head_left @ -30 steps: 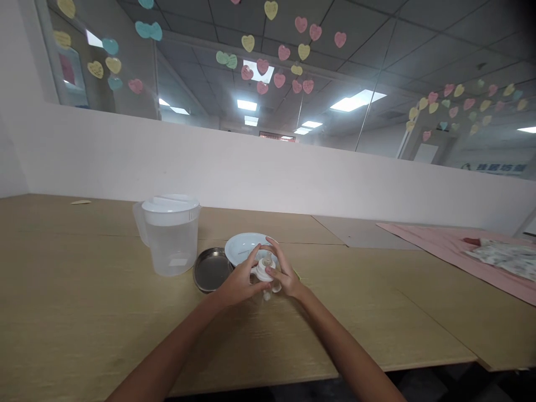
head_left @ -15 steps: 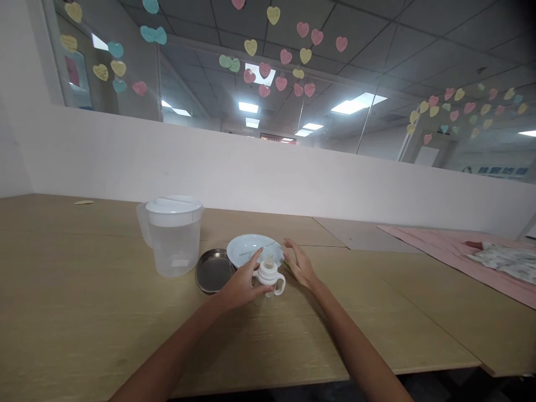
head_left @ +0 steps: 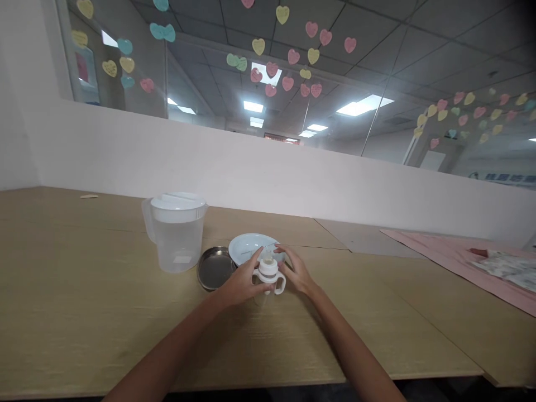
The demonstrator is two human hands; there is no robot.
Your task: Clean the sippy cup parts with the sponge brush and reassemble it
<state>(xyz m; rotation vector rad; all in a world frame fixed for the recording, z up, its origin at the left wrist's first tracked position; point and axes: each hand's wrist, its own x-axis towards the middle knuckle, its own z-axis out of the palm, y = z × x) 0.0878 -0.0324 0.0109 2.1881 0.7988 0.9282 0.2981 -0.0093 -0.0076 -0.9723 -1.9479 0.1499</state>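
Observation:
A baby bottle (head_left: 268, 270) with a white collar, a clear teat and two white side handles stands roughly upright in front of me. My left hand (head_left: 243, 279) grips it from the left, thumb in front and fingers behind. At its right side is my right hand (head_left: 295, 269), fingers apart and curved near the bottle's top; whether they touch it I cannot tell. Just behind the bottle lies a white plate (head_left: 243, 245) with a thin, pale stick-like thing (head_left: 271, 244) on it. A round dark metal dish (head_left: 214, 269) sits left of the plate, partly behind my left hand.
A lidded clear plastic pitcher (head_left: 179, 237) holding clear liquid stands at the left. A pink cloth (head_left: 435, 259) with a patterned fabric piece (head_left: 508, 265) lies far right. The wooden table (head_left: 104, 290) meets a white wall (head_left: 259, 173) behind.
My right hand has moved left, closer to the top of the bottle. My left hand keeps its hold. The whole view has shifted slightly.

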